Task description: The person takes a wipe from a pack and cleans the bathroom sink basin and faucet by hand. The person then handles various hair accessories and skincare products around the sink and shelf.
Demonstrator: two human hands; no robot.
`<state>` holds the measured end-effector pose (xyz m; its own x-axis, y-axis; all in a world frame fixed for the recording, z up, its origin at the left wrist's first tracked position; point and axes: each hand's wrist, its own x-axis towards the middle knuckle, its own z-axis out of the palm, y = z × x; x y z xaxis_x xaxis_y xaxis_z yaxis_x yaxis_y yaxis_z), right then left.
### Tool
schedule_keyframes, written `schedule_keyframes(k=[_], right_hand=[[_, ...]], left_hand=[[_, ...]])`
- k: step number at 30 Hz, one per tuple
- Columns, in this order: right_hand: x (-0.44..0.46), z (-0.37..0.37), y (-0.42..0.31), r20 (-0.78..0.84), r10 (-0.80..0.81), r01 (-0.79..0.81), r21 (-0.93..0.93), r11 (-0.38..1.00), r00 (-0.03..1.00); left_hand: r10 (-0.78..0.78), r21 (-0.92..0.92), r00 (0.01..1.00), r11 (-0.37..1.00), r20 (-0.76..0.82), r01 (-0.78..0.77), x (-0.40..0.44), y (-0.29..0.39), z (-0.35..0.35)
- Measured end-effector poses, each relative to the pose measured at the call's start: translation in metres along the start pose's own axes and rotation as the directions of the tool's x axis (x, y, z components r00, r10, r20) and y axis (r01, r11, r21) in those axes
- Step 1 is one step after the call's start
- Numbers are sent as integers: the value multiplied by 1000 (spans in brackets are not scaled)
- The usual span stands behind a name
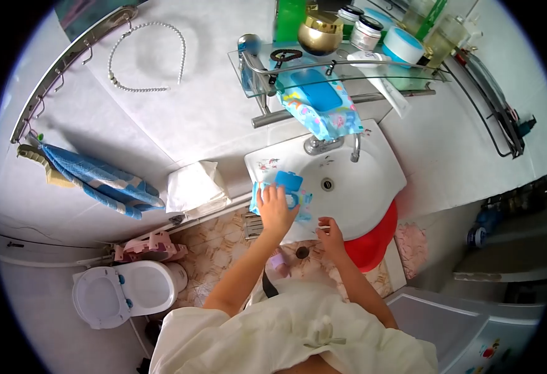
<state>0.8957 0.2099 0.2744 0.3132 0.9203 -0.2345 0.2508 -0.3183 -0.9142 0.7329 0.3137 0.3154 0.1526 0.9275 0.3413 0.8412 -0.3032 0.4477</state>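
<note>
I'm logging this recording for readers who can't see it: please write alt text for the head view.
A person's left hand rests on a patterned blue pack, its lid up, at the left of a white sink; the right hand is near the front edge. Above is a glass shelf with toiletries; a toilet stands at lower left.

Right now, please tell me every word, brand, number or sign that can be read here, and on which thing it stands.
No text is readable.
Nearer black-lidded jar: label too small.
White tube: any print too blurred.
Upper blue pack: pattern shows, no readable word.
Lower blue pack, at the left hand: too blurred.
</note>
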Motion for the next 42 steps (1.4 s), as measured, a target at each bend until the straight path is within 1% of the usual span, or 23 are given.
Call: schedule_keyframes(k=[2,4,5,8,10,13,14,15,16,18,20,21,23,25,28,30,31,33,34,36,38,40,42], right_hand=[[10,6,12,18,50,-51,66,997,999],[13,8,8,57,101,-106,91,990,993],[14,9,7,89,144,-154,115,981,986],[29,8,10,142,145,-166,149,975,979],[35,10,1,160,103,-133,185,974,982],[47,12,-5,160,69,-91,136,987,985],[52,15,1,166,4,-30,150,988,986],[55,17,7,171,-53,25,164,986,984],[55,18,5,185,-36,6,162,987,982],[59,18,1,196,-108,80,145,986,975],[62,11,2,202,-119,96,120,988,972],[63,8,4,203,-151,133,98,986,967],[64,2,4,211,-121,103,95,990,970],[69,-4,1,222,-96,78,88,993,970],[75,-2,-8,283,-107,92,68,993,953],[80,7,-20,287,-223,249,-58,967,932],[83,14,-24,294,-211,238,-60,969,932],[93,28,-32,282,-348,393,-119,912,894],[96,34,-36,290,-343,389,-120,913,893],[99,46,-44,298,-424,507,-314,803,855],[103,59,-44,290,-475,553,-335,763,831],[106,66,-43,352,-563,663,-446,601,748],[106,72,-41,367,-584,684,-495,536,724]], left_hand=[[-23,77,994,997,111,14,8,-4,15],[-34,90,992,996,119,23,12,-10,19],[-29,76,996,997,90,22,11,-15,24],[-42,60,999,997,27,41,8,-31,25],[-32,16,999,999,-2,32,7,-34,18],[-16,25,1000,1000,-10,16,4,-25,14],[5,27,1000,1000,-21,-4,2,-22,16],[-10,43,1000,999,-20,10,1,-21,20],[-26,48,1000,999,-5,26,0,-21,24],[-82,50,996,995,-32,84,2,-21,33],[-60,10,990,998,-130,62,2,-22,40],[-84,-43,989,996,-119,79,2,-21,38],[-110,-96,989,990,-101,100,3,-25,37],[-195,-267,971,951,-136,154,2,-32,38],[-271,-334,952,919,-146,210,0,-41,37],[-316,-358,940,899,-128,253,-3,-43,37],[-353,-385,928,878,-116,285,-6,-42,37],[-370,-388,922,871,-114,302,-10,-39,36],[-380,-394,917,866,-121,307,-12,-37,35],[-382,-385,916,869,-124,311,-14,-31,32],[-377,-378,915,875,-145,301,-12,-27,31],[-335,-365,928,895,-166,257,-11,-26,29],[-303,-341,939,910,-161,235,-11,-25,27]])
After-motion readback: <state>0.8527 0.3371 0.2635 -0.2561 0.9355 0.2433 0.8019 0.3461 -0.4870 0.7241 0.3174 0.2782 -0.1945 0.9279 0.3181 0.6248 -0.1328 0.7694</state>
